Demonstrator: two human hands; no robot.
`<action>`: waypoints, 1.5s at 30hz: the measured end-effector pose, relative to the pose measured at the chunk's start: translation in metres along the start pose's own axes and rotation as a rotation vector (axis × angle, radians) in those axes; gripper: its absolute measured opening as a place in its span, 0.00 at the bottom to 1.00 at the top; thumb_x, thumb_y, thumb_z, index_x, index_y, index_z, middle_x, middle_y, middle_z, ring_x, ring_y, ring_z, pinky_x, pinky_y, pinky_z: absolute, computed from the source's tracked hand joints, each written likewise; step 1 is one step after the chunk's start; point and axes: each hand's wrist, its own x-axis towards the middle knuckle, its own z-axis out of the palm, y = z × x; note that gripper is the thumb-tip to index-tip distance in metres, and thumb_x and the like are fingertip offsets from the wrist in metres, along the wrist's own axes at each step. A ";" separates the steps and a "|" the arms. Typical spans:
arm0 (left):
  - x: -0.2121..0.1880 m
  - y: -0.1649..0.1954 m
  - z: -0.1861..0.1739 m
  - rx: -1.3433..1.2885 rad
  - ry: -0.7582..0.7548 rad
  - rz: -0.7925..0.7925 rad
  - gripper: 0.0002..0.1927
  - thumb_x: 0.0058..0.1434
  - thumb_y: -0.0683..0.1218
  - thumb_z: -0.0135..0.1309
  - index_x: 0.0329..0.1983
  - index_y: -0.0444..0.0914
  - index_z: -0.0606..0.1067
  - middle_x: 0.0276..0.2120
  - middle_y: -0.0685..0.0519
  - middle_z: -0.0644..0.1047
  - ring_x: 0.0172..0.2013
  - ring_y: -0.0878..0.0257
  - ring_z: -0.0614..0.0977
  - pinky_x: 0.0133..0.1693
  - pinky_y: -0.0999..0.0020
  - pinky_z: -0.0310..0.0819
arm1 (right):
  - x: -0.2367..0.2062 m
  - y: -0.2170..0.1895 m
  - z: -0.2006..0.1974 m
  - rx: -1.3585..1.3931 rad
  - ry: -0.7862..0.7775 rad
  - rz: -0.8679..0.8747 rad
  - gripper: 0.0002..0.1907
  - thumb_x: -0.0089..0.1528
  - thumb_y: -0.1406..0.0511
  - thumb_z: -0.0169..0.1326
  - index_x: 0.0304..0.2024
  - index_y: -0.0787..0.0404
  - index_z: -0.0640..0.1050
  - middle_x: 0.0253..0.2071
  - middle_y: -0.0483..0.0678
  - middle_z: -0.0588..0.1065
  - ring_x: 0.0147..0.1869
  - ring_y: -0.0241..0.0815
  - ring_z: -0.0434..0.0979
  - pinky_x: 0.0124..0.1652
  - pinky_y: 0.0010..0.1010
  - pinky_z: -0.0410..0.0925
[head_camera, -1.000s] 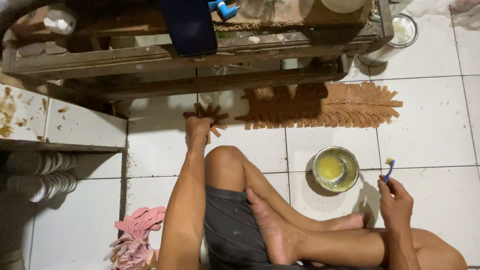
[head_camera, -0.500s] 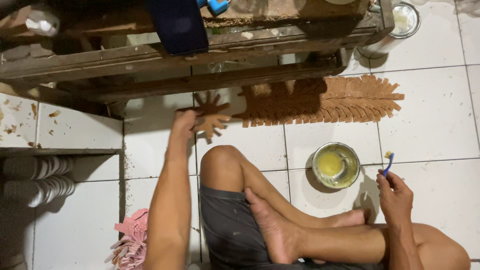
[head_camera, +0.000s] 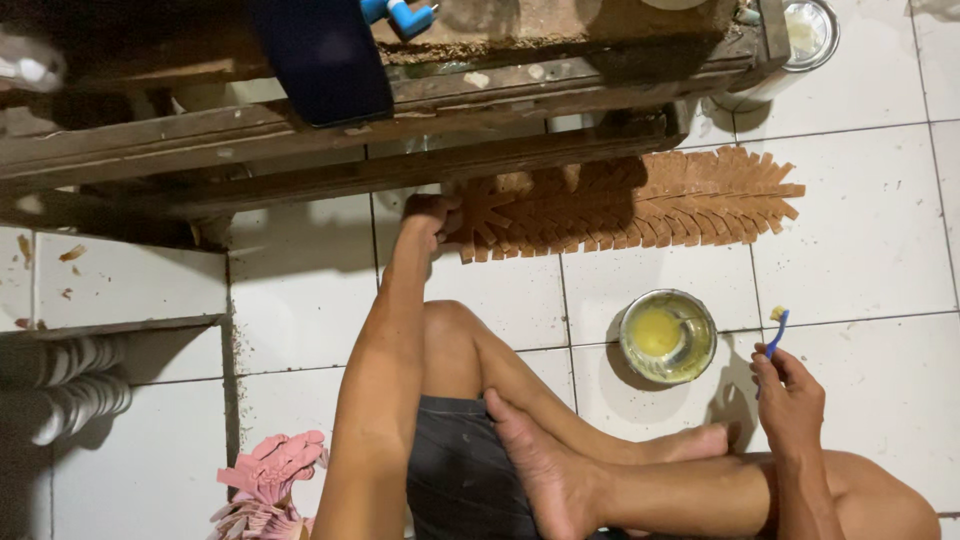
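Reaching for the brown cutouts, brush in my other hand.

My left hand (head_camera: 432, 215) rests on the near end of the row of brown star-shaped cutouts (head_camera: 640, 205) lying on the white tile floor (head_camera: 860, 250); whether its fingers are spread or curled, I cannot tell. My right hand (head_camera: 790, 395) pinches a small blue brush (head_camera: 777, 330) upright, just beside the round bowl of yellow liquid (head_camera: 667, 337).

bowl (head_camera: 667, 337) between wooden pieces (head_camera: 640, 205) and right hand (head_camera: 790, 400)
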 end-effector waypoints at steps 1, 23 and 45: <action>0.001 -0.001 -0.001 -0.018 -0.025 0.009 0.07 0.62 0.43 0.58 0.29 0.37 0.75 0.19 0.52 0.72 0.13 0.66 0.65 0.15 0.66 0.47 | 0.000 0.000 0.001 0.000 -0.005 0.000 0.15 0.70 0.64 0.55 0.57 0.65 0.80 0.43 0.50 0.79 0.44 0.36 0.77 0.41 0.27 0.69; 0.016 -0.007 -0.004 0.093 0.156 0.011 0.08 0.57 0.43 0.63 0.37 0.34 0.79 0.27 0.48 0.79 0.22 0.61 0.77 0.22 0.63 0.67 | 0.001 0.002 0.016 -0.012 -0.029 -0.047 0.15 0.71 0.65 0.53 0.57 0.68 0.79 0.45 0.52 0.79 0.47 0.38 0.79 0.47 0.29 0.71; 0.019 -0.007 -0.005 0.255 0.166 0.130 0.09 0.56 0.46 0.63 0.31 0.33 0.81 0.23 0.49 0.79 0.20 0.61 0.72 0.21 0.60 0.63 | 0.001 -0.009 0.024 -0.012 -0.021 0.003 0.16 0.71 0.65 0.53 0.58 0.67 0.78 0.46 0.51 0.79 0.47 0.38 0.79 0.48 0.29 0.71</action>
